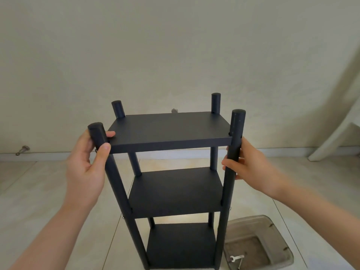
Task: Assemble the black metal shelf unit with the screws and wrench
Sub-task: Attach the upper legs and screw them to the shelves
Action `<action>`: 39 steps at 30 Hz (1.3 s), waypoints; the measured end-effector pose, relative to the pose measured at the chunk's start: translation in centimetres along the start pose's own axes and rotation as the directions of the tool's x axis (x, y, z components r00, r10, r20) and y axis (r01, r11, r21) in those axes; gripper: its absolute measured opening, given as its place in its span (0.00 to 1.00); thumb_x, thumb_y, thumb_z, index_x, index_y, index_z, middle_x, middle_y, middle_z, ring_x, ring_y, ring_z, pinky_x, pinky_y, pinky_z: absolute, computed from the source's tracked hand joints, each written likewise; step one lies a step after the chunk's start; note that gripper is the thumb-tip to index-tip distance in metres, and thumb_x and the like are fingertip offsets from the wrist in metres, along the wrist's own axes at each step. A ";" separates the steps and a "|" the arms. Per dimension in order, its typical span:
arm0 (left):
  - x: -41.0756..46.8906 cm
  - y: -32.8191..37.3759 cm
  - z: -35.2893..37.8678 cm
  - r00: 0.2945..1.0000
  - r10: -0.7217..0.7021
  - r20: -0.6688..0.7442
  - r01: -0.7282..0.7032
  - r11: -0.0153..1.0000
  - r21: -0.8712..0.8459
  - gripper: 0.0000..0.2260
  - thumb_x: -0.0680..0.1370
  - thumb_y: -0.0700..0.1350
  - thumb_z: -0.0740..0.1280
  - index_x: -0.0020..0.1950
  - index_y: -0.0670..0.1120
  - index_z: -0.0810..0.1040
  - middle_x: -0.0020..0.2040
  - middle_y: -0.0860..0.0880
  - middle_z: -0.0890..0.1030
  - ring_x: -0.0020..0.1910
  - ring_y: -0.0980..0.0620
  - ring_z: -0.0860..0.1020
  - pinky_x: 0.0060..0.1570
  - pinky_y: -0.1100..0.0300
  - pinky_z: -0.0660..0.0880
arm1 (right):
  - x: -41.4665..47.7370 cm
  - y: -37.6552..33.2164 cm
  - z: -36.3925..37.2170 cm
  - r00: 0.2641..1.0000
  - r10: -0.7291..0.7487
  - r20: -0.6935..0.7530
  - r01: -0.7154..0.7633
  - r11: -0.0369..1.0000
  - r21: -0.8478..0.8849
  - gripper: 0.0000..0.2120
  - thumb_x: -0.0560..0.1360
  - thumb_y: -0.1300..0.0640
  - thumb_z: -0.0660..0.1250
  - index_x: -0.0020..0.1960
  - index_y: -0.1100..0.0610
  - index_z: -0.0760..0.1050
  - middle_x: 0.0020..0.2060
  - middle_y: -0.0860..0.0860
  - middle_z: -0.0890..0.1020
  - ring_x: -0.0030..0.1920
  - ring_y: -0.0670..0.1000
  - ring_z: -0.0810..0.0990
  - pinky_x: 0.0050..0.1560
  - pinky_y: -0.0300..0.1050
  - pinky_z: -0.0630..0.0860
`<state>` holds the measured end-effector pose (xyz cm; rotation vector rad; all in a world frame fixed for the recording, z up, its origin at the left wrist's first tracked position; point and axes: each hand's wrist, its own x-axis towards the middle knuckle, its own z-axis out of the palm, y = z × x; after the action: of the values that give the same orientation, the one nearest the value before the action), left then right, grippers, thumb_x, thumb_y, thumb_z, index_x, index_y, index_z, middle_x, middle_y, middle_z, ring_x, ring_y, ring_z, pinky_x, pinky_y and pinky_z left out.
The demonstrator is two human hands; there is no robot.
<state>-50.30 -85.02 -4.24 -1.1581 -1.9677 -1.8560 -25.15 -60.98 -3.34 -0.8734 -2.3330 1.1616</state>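
The black metal shelf unit point(171, 129) stands upright on the floor, with three flat shelves between four round posts. My left hand point(85, 164) grips the near left post just below its top, thumb on the front, a fingertip on the top shelf. My right hand point(247, 162) holds the near right post below the top shelf, fingers wrapped round it. Small silver screw heads show on the near posts at the middle shelf point(175, 191). A small silver wrench point(236, 258) lies in the tray at the lower right.
A clear plastic tray point(272, 230) sits on the tiled floor right of the unit's base. A pale wall stands close behind. A white frame point(335, 137) leans at the right. A metal fitting point(23, 150) sticks out low on the left wall.
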 end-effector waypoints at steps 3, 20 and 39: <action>0.0 0.2 1.5 1.000 -0.027 0.016 0.028 0.998 -0.061 0.13 0.84 0.42 0.62 0.65 0.55 0.76 0.63 0.56 0.81 0.66 0.55 0.77 0.63 0.62 0.72 | -0.4 1.0 -0.7 1.000 0.010 -0.025 -0.011 1.000 -0.018 0.15 0.78 0.55 0.67 0.61 0.50 0.66 0.53 0.49 0.81 0.54 0.54 0.82 0.55 0.57 0.81; 2.5 -1.4 3.9 0.989 -0.148 0.018 0.149 0.984 -0.098 0.19 0.84 0.42 0.61 0.62 0.68 0.77 0.66 0.62 0.79 0.69 0.59 0.73 0.68 0.56 0.67 | -2.2 2.7 1.7 0.986 -0.023 -0.163 0.031 0.999 0.043 0.13 0.77 0.52 0.68 0.54 0.40 0.65 0.47 0.32 0.76 0.45 0.34 0.77 0.37 0.23 0.73; -3.0 3.3 9.8 0.711 -0.683 0.167 0.698 0.658 -0.282 0.12 0.76 0.52 0.73 0.47 0.42 0.82 0.41 0.49 0.86 0.42 0.52 0.86 0.48 0.58 0.78 | -1.4 1.1 0.0 1.000 -0.006 -0.031 0.005 0.999 -0.049 0.07 0.72 0.49 0.74 0.46 0.43 0.76 0.40 0.39 0.83 0.42 0.34 0.80 0.35 0.25 0.73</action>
<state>-42.63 -77.58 -5.53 -0.4993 -2.4152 -2.6226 -23.73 -61.48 -4.35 -0.8947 -2.3467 1.0851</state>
